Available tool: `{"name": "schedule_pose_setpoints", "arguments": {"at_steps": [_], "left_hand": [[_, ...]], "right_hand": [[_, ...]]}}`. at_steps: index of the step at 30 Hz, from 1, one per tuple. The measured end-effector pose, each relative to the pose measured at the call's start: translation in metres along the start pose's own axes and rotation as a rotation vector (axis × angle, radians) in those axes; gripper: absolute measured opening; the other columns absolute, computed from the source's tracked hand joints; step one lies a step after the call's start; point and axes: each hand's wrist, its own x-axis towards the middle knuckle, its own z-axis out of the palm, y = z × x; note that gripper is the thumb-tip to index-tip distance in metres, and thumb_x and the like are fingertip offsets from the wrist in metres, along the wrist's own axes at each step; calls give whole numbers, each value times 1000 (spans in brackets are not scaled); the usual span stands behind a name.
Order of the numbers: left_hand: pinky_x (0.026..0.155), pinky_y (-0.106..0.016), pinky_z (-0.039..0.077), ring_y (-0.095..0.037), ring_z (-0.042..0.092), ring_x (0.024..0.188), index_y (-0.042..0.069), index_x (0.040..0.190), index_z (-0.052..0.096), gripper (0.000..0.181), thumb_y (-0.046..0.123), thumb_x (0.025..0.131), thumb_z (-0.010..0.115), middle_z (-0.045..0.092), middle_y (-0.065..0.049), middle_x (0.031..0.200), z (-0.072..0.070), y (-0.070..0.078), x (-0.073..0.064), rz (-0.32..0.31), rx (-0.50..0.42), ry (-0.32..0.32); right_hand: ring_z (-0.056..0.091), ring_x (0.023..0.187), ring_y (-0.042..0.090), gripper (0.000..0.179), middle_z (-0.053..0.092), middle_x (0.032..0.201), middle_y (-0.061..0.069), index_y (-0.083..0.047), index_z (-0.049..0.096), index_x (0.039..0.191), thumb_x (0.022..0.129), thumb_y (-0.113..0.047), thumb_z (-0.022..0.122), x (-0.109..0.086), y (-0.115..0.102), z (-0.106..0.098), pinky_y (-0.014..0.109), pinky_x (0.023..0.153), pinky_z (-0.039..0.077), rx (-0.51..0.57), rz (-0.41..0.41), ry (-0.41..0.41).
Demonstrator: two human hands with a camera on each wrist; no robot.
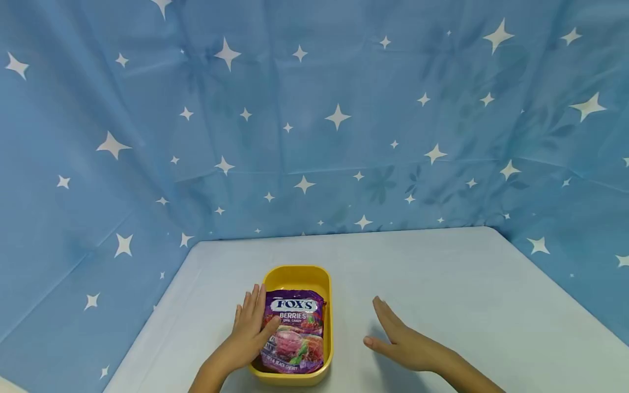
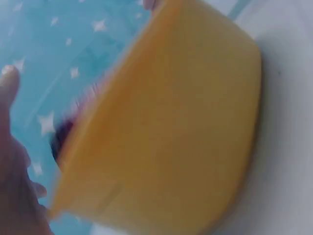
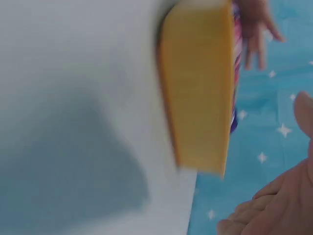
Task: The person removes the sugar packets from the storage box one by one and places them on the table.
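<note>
A purple bag of Fox's Berries candy (image 1: 295, 333) lies face up inside a yellow oblong tub (image 1: 328, 327). Over the tub's left rim is my left hand (image 1: 248, 330), fingers straight and thumb spread so that it overlaps the bag's left edge in the head view. To the right of the tub, apart from it, my right hand (image 1: 403, 341) hovers with straight fingers and holds nothing. The left wrist view shows the tub's side wall (image 2: 171, 122) close up and blurred. In the right wrist view the bag (image 3: 236, 63) shows just past the tub's rim.
The tub stands on a table with a white cover (image 1: 442, 284). Behind and beside the table hangs a blue cloth with white stars (image 1: 339, 164). A shadow (image 3: 73, 166) falls on the white cover below my right hand.
</note>
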Motion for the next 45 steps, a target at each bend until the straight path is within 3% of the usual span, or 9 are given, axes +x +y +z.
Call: {"name": "schedule_pose_setpoints", "arguments": {"at_steps": [8,12,15,18,24,32,35,41,45], "left_hand": [[101,-66,-8,-44,-14,136,11,145,-16,72,53,95,15,-15,-20,151,14,-39,-2,-179,-572,-10],[104,-63,-10,-41,-13,137,9,146,-10,68,51,96,9,-11,-20,152,27,-52,0,-152,-701,-4],[105,-62,-9,-40,-11,138,7,147,-3,66,49,97,8,-7,-19,152,31,-57,0,-112,-729,-2],[105,-62,-9,-40,-10,138,7,147,-1,70,54,95,8,-5,-19,153,34,-57,0,-126,-748,-16],[103,-64,-8,-41,-8,138,7,147,1,74,58,94,10,-2,-20,152,34,-53,-6,-223,-709,-28],[104,-64,-8,-40,-8,138,8,147,1,74,59,94,12,-3,-18,153,28,-55,-4,-214,-701,-31],[104,-64,-8,-41,-8,138,8,147,1,74,57,94,13,-3,-19,153,27,-55,-4,-215,-698,-30],[105,-62,-8,-40,-9,138,7,147,-1,69,52,96,11,-4,-20,152,27,-57,-4,-145,-718,-18],[104,-64,-7,-43,-8,137,5,147,-2,73,55,95,12,-3,-23,151,27,-56,-4,-194,-712,-23]], "right_hand": [[12,136,46,84,9,152,19,-8,7,147,89,-57,42,27,-47,21,65,101,23,318,141,-76],[5,138,42,88,4,153,19,-2,5,146,89,-60,38,42,-61,31,60,105,19,538,99,-100],[-1,138,39,93,-3,152,21,2,-2,145,89,-61,36,49,-68,37,56,109,12,699,46,-126],[-3,138,40,96,-8,151,23,6,-8,143,89,-60,38,48,-71,40,54,110,10,818,37,-126],[-7,136,41,97,-11,149,26,9,-13,140,91,-56,39,42,-77,54,54,110,5,1012,62,-116],[13,138,39,86,13,149,26,8,-5,142,93,-43,44,53,-91,75,52,111,13,1045,115,15],[4,138,41,88,1,149,28,10,-11,140,93,-37,46,53,-91,76,52,111,8,1056,140,26],[-8,137,43,93,-18,148,27,9,-19,139,91,-32,50,52,-88,75,54,110,-2,1085,116,-6],[-6,136,45,95,-16,149,25,4,-17,141,88,-31,54,56,-90,79,59,108,-2,1052,114,-10]]}}
